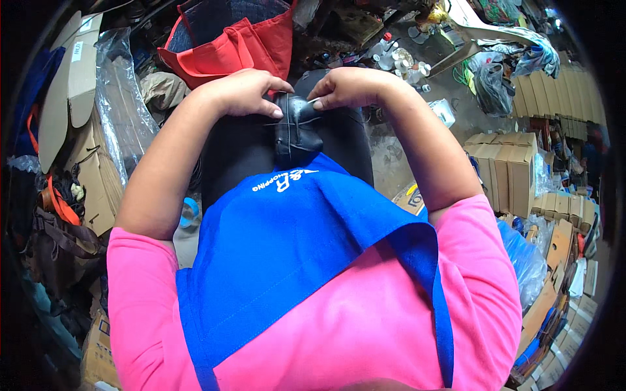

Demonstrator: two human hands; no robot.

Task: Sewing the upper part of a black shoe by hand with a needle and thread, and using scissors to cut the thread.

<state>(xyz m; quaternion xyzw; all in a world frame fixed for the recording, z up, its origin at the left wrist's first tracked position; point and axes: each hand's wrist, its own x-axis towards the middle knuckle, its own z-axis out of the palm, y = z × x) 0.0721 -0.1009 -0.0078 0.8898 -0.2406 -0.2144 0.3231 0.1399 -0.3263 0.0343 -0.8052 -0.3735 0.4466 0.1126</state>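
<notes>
A black leather shoe (pixel 300 138) rests on my lap, between my dark-trousered thighs and just beyond the blue apron (pixel 293 241). My left hand (pixel 251 93) is at the shoe's left side, its thumb and forefinger closed around the far part. From the right, my right hand (pixel 345 88) pinches at the shoe's far right edge. Something thin and pale shows by the right thumb, too small to name. A fine thread-like line crosses the shoe's surface. The undersides of the fingers are hidden.
Beyond my knees stands an open red bag (pixel 241 49). Several small bottles (pixel 401 62) are on the floor at far right. Stacked cardboard boxes (pixel 505 169) line the right side. Cardboard sheets (pixel 72 85) and plastic wrap (pixel 124 98) lean at the left.
</notes>
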